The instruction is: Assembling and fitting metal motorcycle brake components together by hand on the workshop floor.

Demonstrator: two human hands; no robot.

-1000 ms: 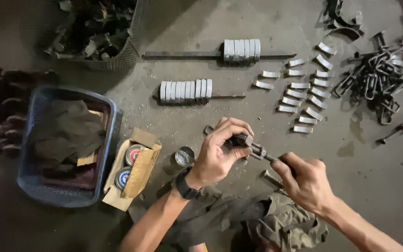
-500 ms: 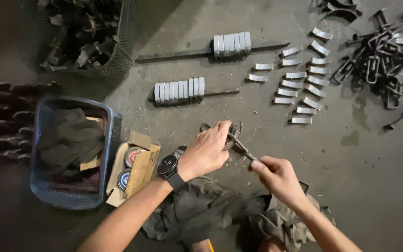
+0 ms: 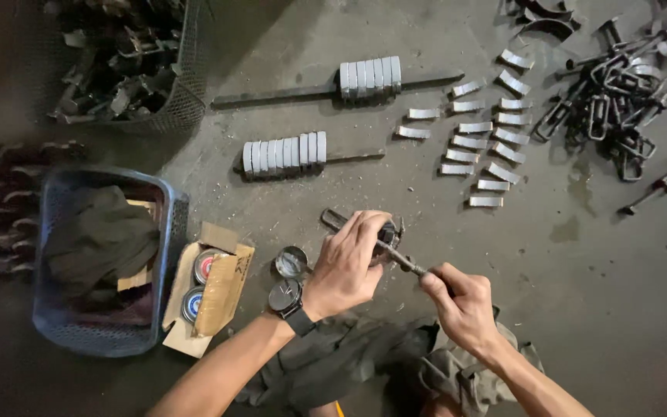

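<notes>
Gripping a small dark metal part (image 3: 386,232) in curled fingers, the left hand (image 3: 349,266) steadies it above the floor (image 3: 596,309); the right hand (image 3: 461,305), clenched, holds a thin tool (image 3: 404,261) whose tip meets the part

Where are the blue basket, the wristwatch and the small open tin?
Blue basket (image 3: 170,232), head view, right rim.
Wristwatch (image 3: 282,296), head view, dial.
Open tin (image 3: 292,262), head view, middle.

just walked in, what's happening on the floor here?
A person sits over a concrete floor. The left hand steadies a small metal part, and the right hand grips a thin metal tool set against it. Rows of metal clips and a blue basket lie around.
</notes>
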